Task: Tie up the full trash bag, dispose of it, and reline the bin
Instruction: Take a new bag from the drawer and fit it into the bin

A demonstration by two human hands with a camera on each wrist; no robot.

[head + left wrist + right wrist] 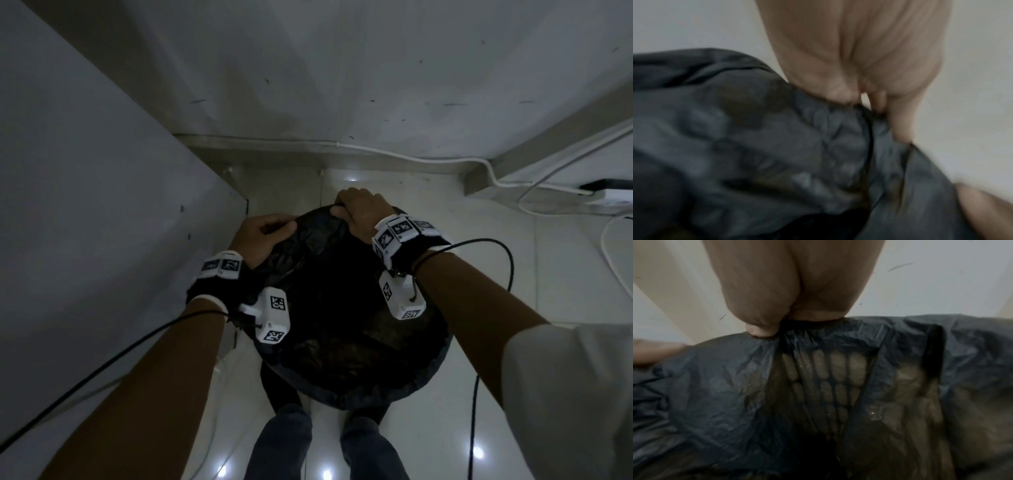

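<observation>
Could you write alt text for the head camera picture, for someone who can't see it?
Seen from above, a person's left hand and right hand pinch the far edge of a black trash bag stretched over a round bin on a pale tiled floor. Marker-covered wristbands and cables sit on both wrists.

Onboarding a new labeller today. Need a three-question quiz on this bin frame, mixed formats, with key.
1. True or false: both hands pinch the thin black plastic trash bag.
2. Which hand grips farther from the person? A) left hand B) right hand
3. Fill in: the bag's edge sits over the round mesh bin's ____.

Key: 1 true. 2 B. 3 rim. The right wrist view shows mesh through the plastic.
</observation>
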